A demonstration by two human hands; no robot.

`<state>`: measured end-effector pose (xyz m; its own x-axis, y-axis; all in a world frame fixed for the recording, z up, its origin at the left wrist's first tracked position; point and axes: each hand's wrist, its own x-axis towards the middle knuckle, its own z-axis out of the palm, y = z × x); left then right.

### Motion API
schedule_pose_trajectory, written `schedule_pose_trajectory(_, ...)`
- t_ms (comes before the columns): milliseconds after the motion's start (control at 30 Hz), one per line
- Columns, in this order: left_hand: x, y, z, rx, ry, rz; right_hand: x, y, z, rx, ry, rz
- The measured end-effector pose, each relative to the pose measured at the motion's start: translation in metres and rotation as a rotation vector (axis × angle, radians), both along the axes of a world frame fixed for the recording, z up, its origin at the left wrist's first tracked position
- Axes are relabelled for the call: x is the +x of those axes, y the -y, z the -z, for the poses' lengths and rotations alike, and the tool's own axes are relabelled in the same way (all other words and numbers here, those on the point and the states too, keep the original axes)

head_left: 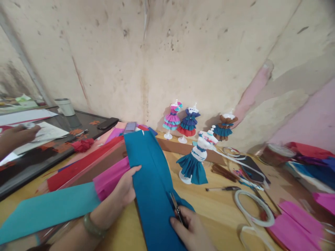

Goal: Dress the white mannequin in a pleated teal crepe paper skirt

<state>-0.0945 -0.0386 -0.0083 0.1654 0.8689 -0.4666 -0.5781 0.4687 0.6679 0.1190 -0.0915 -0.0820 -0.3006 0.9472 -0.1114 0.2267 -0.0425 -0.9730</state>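
A long strip of teal crepe paper [150, 188] stretches across the middle of the view. Its left edge is pinched by my left hand [128, 188], thumb on top and the other fingers underneath. My right hand [192, 228] is closed around a pair of scissors [174, 202], with the blades at the strip's right side, where a cut edge parts. To the right of the paper stands a small white dress form [205, 139] wearing a pleated teal skirt [194, 169].
Three dressed miniature forms, including a pink-and-turquoise one [171, 118], line the wall. White tape rolls [253, 208], a pen [223, 189] and pink paper [295, 226] lie right. Turquoise [54, 209] and red paper [83, 164] lie left. Another person's hand [19, 137] is at far left.
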Motion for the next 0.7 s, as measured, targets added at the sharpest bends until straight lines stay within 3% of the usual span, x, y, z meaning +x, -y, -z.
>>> schedule_pose_trajectory(133,0.007,-0.001,0.022,-0.116,-0.01,0.111,0.001,-0.003,-0.004,-0.039,0.038,-0.034)
schedule_pose_trajectory(267,0.01,0.001,0.029,-0.09,-0.001,0.154,0.001,-0.004,-0.012,-0.092,-0.002,-0.025)
schedule_pose_trajectory(533,0.005,0.0,0.01,-0.051,0.053,0.099,0.011,-0.009,-0.038,-0.092,0.002,0.115)
schedule_pose_trajectory(700,0.008,0.011,0.009,0.098,0.181,0.243,0.018,-0.003,-0.064,-0.063,-0.061,0.191)
